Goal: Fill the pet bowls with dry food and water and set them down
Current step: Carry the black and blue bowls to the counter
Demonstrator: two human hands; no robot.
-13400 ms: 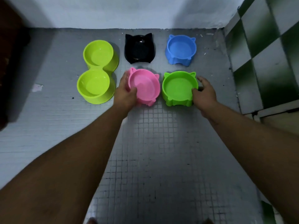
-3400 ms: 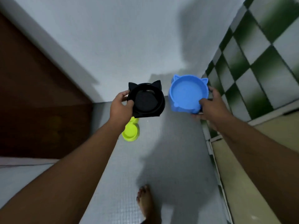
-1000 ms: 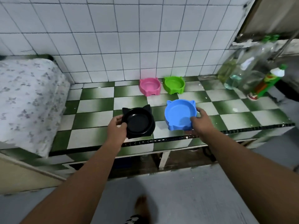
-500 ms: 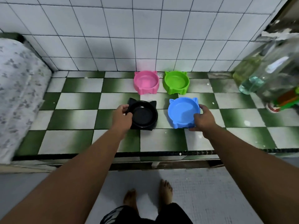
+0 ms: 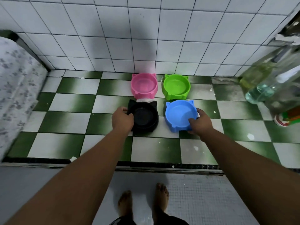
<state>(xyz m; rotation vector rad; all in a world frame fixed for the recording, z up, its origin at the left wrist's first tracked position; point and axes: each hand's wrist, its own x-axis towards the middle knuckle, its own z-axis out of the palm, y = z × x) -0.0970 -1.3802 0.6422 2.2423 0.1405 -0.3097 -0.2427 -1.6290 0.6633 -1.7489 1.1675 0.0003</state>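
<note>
Left hand (image 5: 122, 118) grips the black bowl (image 5: 146, 116), right hand (image 5: 200, 122) grips the blue bowl (image 5: 179, 113); both sit on the desk (image 5: 73, 120), ears pointing at the wall (image 5: 113, 38)

We see a table (image 5: 65, 120) tiled in green and white checks, with a dark strip along its front edge, set against a white-tiled wall. Four cat-eared bowls stand on it in a square. The pink bowl (image 5: 144, 85) and green bowl (image 5: 176, 86) are at the back, near the wall. The black bowl (image 5: 146, 117) sits just in front of the pink one and the blue bowl (image 5: 180, 113) just in front of the green one. All four look empty. At the right end we make out blurred clear bottles (image 5: 266, 88). A flower-patterned cloth (image 5: 14, 88) covers the left end.
</note>
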